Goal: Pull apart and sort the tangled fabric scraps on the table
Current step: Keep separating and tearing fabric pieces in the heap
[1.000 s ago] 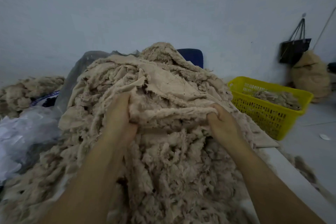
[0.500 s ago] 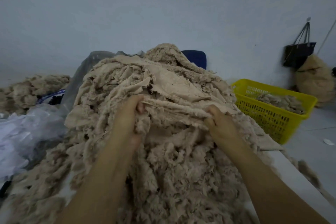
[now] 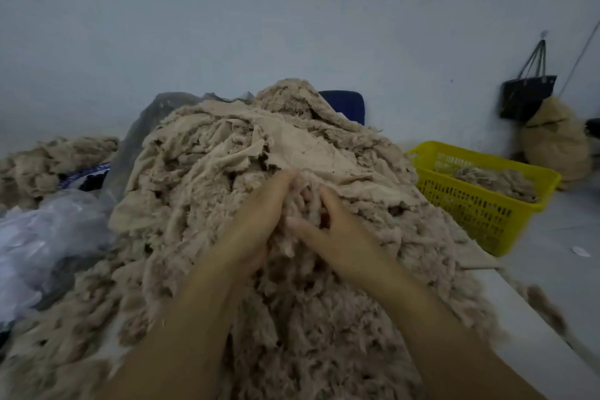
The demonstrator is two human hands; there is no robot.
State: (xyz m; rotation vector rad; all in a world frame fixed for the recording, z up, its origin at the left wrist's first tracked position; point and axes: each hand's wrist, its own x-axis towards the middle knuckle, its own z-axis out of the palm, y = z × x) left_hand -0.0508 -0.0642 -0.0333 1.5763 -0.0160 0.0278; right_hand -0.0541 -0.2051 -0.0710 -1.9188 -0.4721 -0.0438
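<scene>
Fabric scraps [image 3: 227, 172] spilling to table [image 3: 532, 328] edge, left hand [image 3: 256, 221] and right hand [image 3: 331, 230] gripping them mid-heap — basket [image 3: 470, 208] beyond

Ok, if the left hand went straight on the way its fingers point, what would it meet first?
The left hand points up into the scrap pile; the flat beige sheet at its fingertips comes first, probably at once.

Frayed matt beige cloth scraps [image 3: 246, 153], glossy yellow plastic basket [image 3: 480, 208], crinkled translucent plastic sheet [image 3: 48, 227]
</scene>
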